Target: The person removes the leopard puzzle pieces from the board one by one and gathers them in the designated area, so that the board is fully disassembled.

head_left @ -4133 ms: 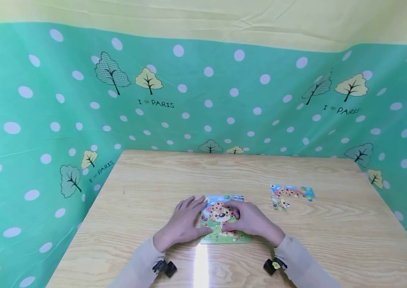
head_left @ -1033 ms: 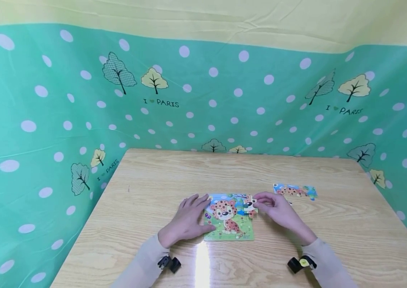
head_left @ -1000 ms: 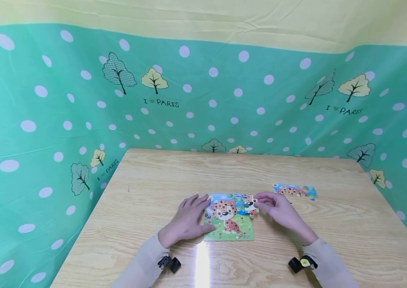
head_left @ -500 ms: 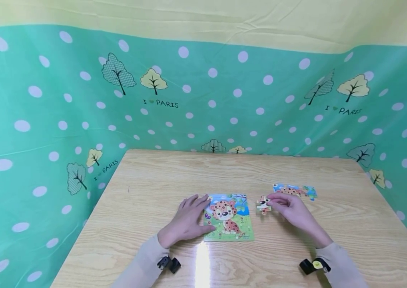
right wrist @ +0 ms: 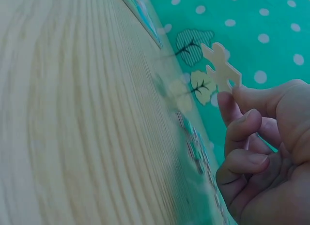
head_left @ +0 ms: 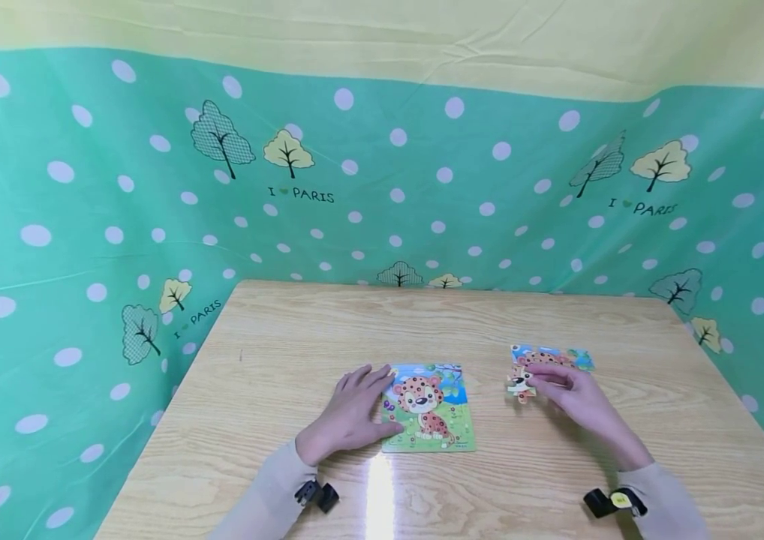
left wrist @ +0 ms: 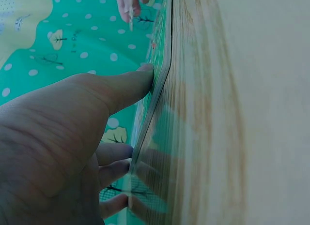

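A leopard jigsaw puzzle (head_left: pixel 432 405) lies flat on the table in the head view, its picture whole. My left hand (head_left: pixel 348 420) rests at its left edge, with the fingers spread near the upper corner and the thumb over the lower part. In the left wrist view the thumb (left wrist: pixel 126 89) touches the puzzle's edge. Between thumb and finger, my right hand (head_left: pixel 574 394) pinches a puzzle piece (head_left: pixel 520 385) with part of a leopard face. That piece shows its plain back (right wrist: pixel 223 67) in the right wrist view, raised off the table.
A second, partly joined puzzle (head_left: pixel 544 352) lies beyond my right hand, which hides part of it. Wooden table (head_left: pixel 328 322) surrounds both puzzles. A green dotted curtain (head_left: pixel 389 172) stands behind the table and along its sides.
My right hand has carried the piece rightward from beside the whole puzzle's upper right corner to just in front of the partly joined one. The left hand has stayed in place.
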A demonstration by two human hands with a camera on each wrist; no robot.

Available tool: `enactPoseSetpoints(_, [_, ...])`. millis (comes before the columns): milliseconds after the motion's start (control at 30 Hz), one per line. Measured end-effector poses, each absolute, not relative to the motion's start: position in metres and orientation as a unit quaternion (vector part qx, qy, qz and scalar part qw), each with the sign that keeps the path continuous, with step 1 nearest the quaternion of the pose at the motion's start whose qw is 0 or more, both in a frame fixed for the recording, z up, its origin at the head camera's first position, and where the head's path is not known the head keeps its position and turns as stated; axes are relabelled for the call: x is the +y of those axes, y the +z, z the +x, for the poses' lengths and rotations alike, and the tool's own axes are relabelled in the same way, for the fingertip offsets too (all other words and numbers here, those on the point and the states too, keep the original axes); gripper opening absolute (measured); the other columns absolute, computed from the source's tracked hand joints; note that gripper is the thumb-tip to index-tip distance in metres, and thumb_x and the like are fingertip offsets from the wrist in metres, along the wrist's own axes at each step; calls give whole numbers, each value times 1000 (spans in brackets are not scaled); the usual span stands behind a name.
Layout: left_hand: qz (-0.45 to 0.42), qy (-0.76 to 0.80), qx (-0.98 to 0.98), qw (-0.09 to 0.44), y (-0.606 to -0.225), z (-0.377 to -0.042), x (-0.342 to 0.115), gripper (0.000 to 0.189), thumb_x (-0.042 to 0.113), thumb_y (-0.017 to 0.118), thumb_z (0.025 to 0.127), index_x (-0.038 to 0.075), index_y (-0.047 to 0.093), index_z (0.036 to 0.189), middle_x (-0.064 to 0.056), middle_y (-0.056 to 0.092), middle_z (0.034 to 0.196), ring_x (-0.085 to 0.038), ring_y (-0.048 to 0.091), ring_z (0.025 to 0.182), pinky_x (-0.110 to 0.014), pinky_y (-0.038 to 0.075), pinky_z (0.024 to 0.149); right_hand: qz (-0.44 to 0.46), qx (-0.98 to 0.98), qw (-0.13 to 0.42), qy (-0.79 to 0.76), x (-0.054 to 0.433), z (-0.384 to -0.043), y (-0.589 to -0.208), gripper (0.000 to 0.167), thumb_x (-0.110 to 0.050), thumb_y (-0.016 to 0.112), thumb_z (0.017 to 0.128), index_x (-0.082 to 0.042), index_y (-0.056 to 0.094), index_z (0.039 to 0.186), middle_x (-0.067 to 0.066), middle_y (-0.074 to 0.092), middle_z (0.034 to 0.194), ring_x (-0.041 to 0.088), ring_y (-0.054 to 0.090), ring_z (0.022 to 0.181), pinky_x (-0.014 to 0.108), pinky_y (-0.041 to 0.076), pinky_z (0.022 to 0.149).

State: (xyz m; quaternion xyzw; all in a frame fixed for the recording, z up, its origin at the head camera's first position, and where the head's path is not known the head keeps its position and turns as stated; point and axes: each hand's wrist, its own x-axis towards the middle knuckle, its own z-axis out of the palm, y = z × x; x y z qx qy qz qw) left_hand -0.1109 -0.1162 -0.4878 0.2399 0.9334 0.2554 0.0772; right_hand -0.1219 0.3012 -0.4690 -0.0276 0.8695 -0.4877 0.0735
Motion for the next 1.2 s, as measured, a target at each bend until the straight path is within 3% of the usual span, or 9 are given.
enactPoseSetpoints(400, [240,255,933,79,-488,-111,-117,89,56,76,91,9,47,161,-11,38,172,-46,28,160,-71,20,129,27,876,81,-474,327,-121,-469,55,-35,74,102,-1,64,144,-4,75,102,10,53,64,27,49,56])
enactPoseSetpoints(800, [240,255,933,80,-488,-110,-116,89,56,76,92,9,46,161,-11,38,173,-45,28,160,-71,20,129,53,871,92,-480,356,-123,-477,63,-38,69,105,5,54,149,-15,73,91,6,48,60,25,46,54])
enactPoseSetpoints(900, [240,254,934,79,-488,-110,-116,89,57,75,92,9,46,161,-11,38,173,-46,28,160,-71,20,129,57,875,96,-472,360,-124,-479,64,-38,70,104,5,54,149,-11,74,95,7,50,62,25,47,54])
enactPoseSetpoints(1000, [242,253,934,77,-488,-110,-116,89,57,75,92,9,46,161,-11,38,173,-46,28,160,-71,21,128,58,889,95,-444,363,-125,-480,63,-40,69,104,3,57,148,3,77,107,9,55,70,26,48,57])
enactPoseSetpoints(1100, [243,252,934,75,-488,-111,-116,89,57,75,92,9,46,161,-11,38,172,-46,28,160,-71,21,128,48,913,86,-396,367,-126,-480,61,-44,69,104,0,62,144,21,74,126,19,67,92,23,51,70])
enactPoseSetpoints(1200, [244,251,934,74,-488,-110,-116,89,57,75,92,9,47,161,-12,39,172,-46,28,160,-71,21,128,34,926,83,-366,370,-128,-480,59,-47,68,104,-1,66,142,29,64,143,39,66,121,34,55,91])
